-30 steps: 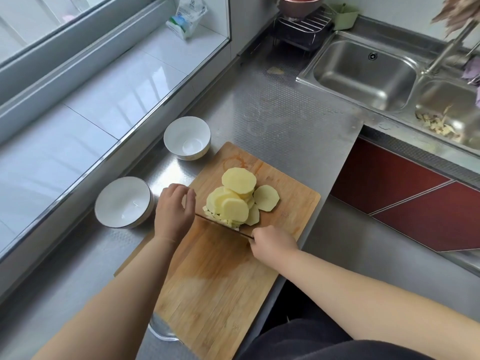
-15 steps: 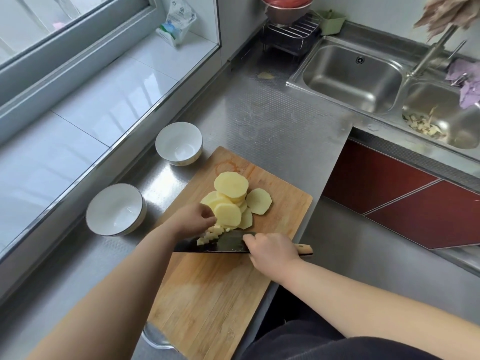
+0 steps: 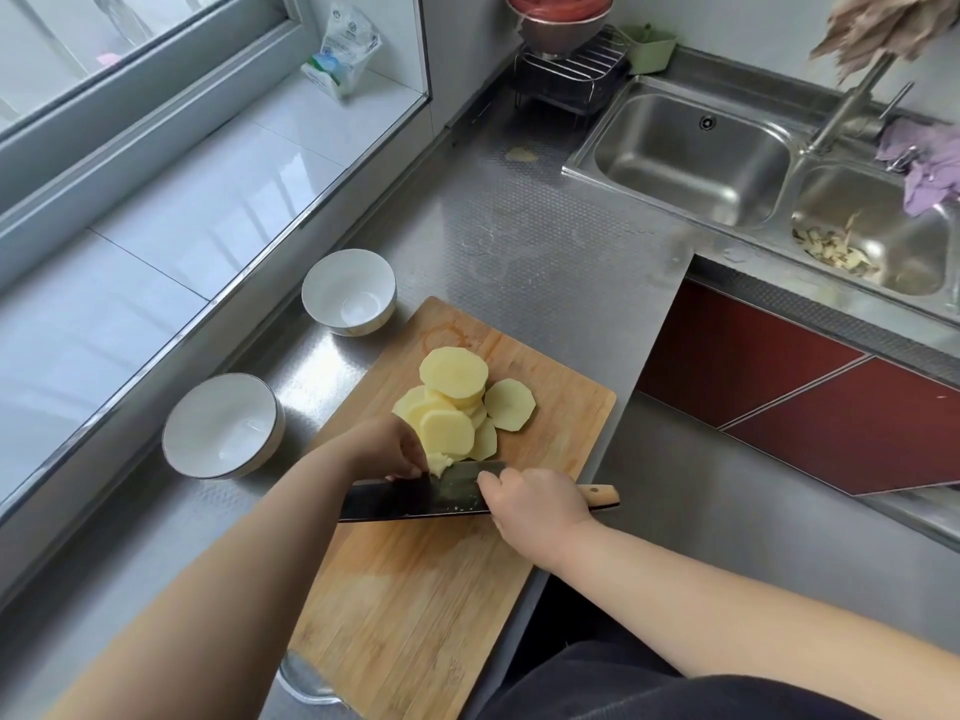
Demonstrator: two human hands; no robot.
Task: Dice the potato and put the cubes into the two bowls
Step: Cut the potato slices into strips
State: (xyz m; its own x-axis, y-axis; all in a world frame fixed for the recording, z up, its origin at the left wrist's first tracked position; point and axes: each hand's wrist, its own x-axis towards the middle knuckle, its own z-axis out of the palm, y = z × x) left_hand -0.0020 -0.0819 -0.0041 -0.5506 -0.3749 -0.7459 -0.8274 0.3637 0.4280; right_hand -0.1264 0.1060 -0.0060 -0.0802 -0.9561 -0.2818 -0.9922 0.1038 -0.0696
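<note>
A pile of round potato slices [image 3: 454, 402] lies on the wooden cutting board [image 3: 415, 605]. A few small potato cubes [image 3: 439, 464] sit at the pile's near edge, against the flat of a dark cleaver [image 3: 410, 498]. My right hand [image 3: 530, 504] grips the cleaver by its wooden handle, the blade tilted flat with its face up. My left hand [image 3: 387, 446] rests on the cubes and the blade, fingers curled over them. Two white bowls stand left of the board, the near bowl [image 3: 223, 426] and the far bowl [image 3: 349, 292], both with nothing in them.
A steel double sink [image 3: 691, 158] lies at the back right, with peelings [image 3: 831, 249] in its right basin. A wire rack [image 3: 569, 75] with a metal bowl stands behind it. The counter drops off right of the board. A tiled sill [image 3: 208, 200] runs along the left.
The cleaver went from cutting edge-down through the slices to lying flat under the cubes. My left hand moved from beside the pile onto the cubes at the blade.
</note>
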